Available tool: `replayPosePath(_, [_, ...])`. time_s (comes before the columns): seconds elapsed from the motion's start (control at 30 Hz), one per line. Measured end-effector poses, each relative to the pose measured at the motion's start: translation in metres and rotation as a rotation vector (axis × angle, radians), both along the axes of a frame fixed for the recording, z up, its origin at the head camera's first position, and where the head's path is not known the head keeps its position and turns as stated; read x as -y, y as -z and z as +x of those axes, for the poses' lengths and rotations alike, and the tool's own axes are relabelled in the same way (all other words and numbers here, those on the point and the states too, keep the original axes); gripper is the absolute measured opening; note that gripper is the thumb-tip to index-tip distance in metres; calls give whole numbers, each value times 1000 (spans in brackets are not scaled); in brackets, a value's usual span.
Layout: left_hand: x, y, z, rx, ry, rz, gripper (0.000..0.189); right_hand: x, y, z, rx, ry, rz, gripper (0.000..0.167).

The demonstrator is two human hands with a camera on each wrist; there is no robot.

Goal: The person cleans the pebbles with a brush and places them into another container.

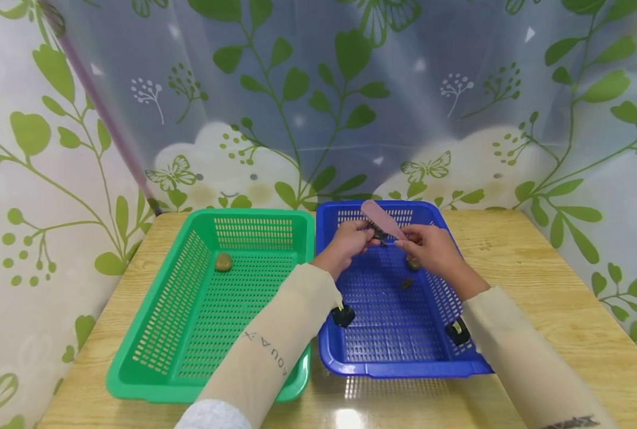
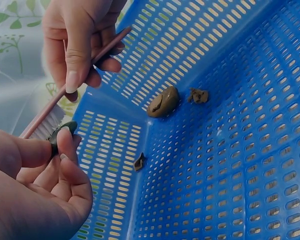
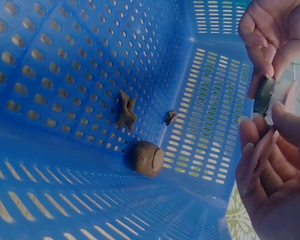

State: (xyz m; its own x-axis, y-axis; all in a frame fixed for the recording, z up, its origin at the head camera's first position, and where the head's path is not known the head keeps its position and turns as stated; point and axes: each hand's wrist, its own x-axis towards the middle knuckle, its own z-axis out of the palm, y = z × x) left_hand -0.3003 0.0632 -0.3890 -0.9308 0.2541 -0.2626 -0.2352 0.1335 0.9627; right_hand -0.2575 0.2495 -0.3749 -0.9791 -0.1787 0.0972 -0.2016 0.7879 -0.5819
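Over the far end of the blue basket (image 1: 395, 370), my left hand (image 1: 348, 241) pinches a small dark green stone-like piece (image 2: 65, 132) between thumb and fingers. My right hand (image 1: 431, 250) grips a pink brush (image 1: 381, 219). The brush's white bristles (image 2: 51, 124) face the dark piece and appear to touch it. Below the hands, a smooth brown stone (image 2: 162, 102) with a crumb on its face lies in the basket's corner. Two brown clay-like lumps, a larger one (image 3: 126, 112) and a smaller one (image 3: 170, 117), lie near it.
Left of the blue basket stands a green basket (image 1: 189, 390) holding a brownish stone (image 1: 223, 262). Both baskets sit on a wooden table (image 1: 516, 268). A leaf-patterned curtain (image 1: 307, 107) hangs behind. Black wrist devices (image 1: 342, 316) hang below the forearms.
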Motion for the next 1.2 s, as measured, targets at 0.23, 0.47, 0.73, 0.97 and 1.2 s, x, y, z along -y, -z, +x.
replayPosePath(0.23, [0, 0, -1, 12, 2, 18, 35, 0, -2, 1, -15, 41, 29, 36])
replayPosePath(0.47, [-1, 0, -1, 20, -12, 27, 35, -1, -3, 2, -20, 94, 30, 37])
replayPosePath(0.73, [0, 0, 0, 9, -10, 32, 36, -2, -4, 1, -22, 114, -25, 43])
replayPosePath(0.97, [0, -1, 1, -9, -2, 15, 34, 2, -2, 1, -26, -4, -94, 42])
replayPosePath(1.2, [-1, 1, 1, -37, -25, -2, 23, 2, -2, 2, 20, -104, -75, 36])
